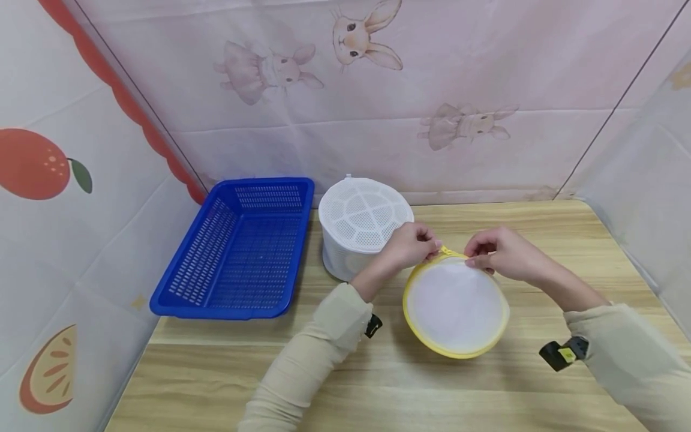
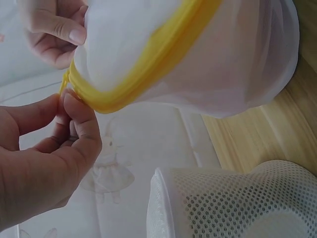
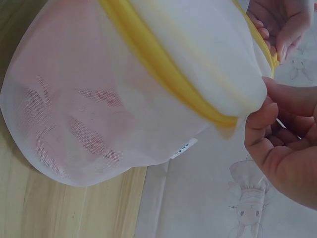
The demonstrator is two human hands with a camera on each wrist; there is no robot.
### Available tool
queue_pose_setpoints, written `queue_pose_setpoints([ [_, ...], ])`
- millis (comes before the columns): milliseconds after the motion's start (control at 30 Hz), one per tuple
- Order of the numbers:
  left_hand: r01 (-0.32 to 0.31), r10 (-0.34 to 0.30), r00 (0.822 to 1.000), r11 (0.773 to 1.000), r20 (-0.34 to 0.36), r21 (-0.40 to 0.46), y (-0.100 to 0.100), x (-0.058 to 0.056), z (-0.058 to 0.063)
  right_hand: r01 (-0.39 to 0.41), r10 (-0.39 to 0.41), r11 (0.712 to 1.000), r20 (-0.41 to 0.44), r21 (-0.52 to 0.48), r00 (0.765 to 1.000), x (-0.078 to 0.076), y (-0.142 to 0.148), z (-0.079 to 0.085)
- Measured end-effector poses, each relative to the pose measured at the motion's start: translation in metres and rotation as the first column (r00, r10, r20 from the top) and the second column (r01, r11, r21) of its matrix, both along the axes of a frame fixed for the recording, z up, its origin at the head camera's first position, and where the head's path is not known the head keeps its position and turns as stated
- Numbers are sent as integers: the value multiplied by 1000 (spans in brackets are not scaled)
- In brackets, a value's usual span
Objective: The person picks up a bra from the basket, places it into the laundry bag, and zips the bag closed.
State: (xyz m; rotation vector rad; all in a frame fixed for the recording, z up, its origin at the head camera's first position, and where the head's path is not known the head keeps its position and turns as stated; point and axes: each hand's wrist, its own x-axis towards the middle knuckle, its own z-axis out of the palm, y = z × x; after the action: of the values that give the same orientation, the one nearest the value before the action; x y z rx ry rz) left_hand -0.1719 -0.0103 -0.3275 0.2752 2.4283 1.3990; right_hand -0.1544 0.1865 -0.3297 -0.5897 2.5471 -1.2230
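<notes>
A round white mesh laundry bag [image 1: 456, 306] with a yellow zipper [image 2: 148, 74] around its top stands on the table in front of both hands. My left hand [image 1: 412, 245] pinches the yellow zipper pull at the far edge of the lid. Just to its right, my right hand [image 1: 504, 255] pinches the white rim fabric between thumb and forefinger. Something pink shows faintly through the mesh side [image 3: 74, 114] in the right wrist view; its kind cannot be told. A small white label [image 3: 184, 148] sticks out from the side.
Left of the bag stands a white mesh cylinder bag [image 1: 364, 219] with a flat patterned lid. Farther left is a blue plastic basket [image 1: 254, 258] with slotted walls. Behind the wooden table [image 1: 227, 378] hangs a cloth [image 1: 335, 144] printed with rabbits.
</notes>
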Motion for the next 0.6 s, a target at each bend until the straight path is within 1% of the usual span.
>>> queue_pose_setpoints([
  [167, -55, 55, 998, 999, 11, 0, 2, 1, -1, 39, -40, 999, -13, -26, 999, 2, 0, -1],
  [333, -100, 100, 995, 995, 24, 3, 2, 0, -3, 61, -61, 998, -28, -16, 998, 2, 1, -1],
  [467, -136, 133, 990, 989, 54, 65, -5, -2, -7, 94, -94, 996, -23, -9, 995, 3, 7, 0],
  [533, -160, 152, 985, 981, 76, 112, -10, -4, -10, 122, -122, 993, -9, -7, 993, 3, 11, 1],
  [600, -172, 160, 983, 973, 88, 152, -17, -5, -14, 146, -146, 989, 6, -4, 989, 4, 17, 1],
])
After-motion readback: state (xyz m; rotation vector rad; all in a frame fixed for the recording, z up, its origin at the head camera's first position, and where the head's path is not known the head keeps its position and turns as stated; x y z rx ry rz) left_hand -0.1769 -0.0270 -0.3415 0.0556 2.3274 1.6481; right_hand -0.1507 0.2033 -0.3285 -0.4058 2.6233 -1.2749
